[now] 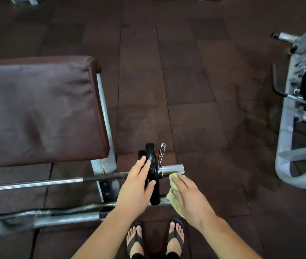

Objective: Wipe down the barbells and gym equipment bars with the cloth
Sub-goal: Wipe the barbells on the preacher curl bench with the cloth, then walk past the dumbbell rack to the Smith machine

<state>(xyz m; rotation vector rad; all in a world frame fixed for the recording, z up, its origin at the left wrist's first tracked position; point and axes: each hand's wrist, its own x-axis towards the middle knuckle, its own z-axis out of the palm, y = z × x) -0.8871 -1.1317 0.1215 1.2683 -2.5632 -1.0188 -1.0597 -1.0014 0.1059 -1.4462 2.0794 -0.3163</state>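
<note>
Barbell [172,168] lies across the low frame beside the bench [36,109], its short chrome end sticking out to the right past a black weight plate [151,174] and a spring clip [161,156]. A second, curved bar [36,212] lies nearer the person, below the first.

Open room: the rubber floor [195,90] ahead and to the right of the bar end is free, so the wiping stroke can run outward off the tip. To the left, the plate and clip block the stroke. The machine [297,109] at the right stands well apart from the bar end.

Risks, by judgement:
- The bar may roll or shift under wiping pressure if the plate is released. The left hand [139,186] rests on the plate with fingers spread over its rim and face, which steadies it.
- The plate may slide outward if the clip is knocked loose. Keep the cloth clear of the clip handles.
- The person's feet [155,238] wear open sandals directly below the plate; a dropped plate or bar would land there.
- Fingers may be pinched between clip and plate.

The right hand [189,197] lies flat with fingers extended and close together, pressing the yellow-green cloth [173,193] beneath the palm, just below the bar end. Whether the cloth touches the chrome cannot be determined.
</note>
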